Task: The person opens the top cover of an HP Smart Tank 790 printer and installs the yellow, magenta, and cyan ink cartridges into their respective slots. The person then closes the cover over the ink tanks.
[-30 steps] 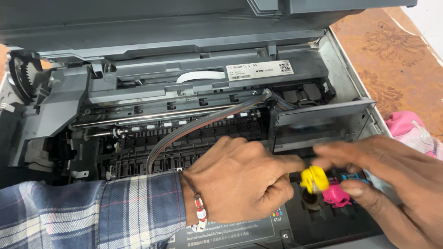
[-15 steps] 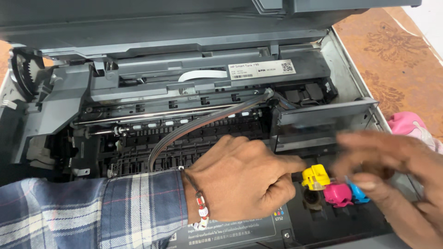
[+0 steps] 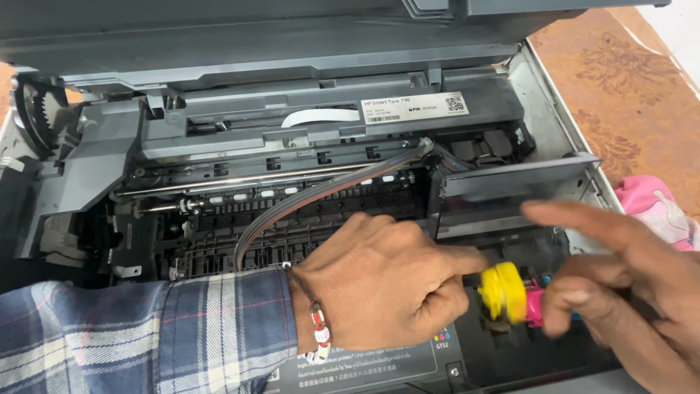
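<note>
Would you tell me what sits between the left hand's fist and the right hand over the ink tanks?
In the head view, the yellow cap sits between the left hand and the right hand, with the magenta cap just behind it.

Showing are one printer [image 3: 306,146], two hands [image 3: 379,284] [image 3: 627,292], one yellow cap [image 3: 503,292], one pink cap [image 3: 534,306], one bracelet [image 3: 317,332].

The left hand [image 3: 379,281] rests curled on the open printer [image 3: 292,146], index finger out toward the yellow cap [image 3: 503,292]. The right hand [image 3: 627,292] has its fingers spread just beside that cap, with a pink cap [image 3: 534,306] behind.
</note>
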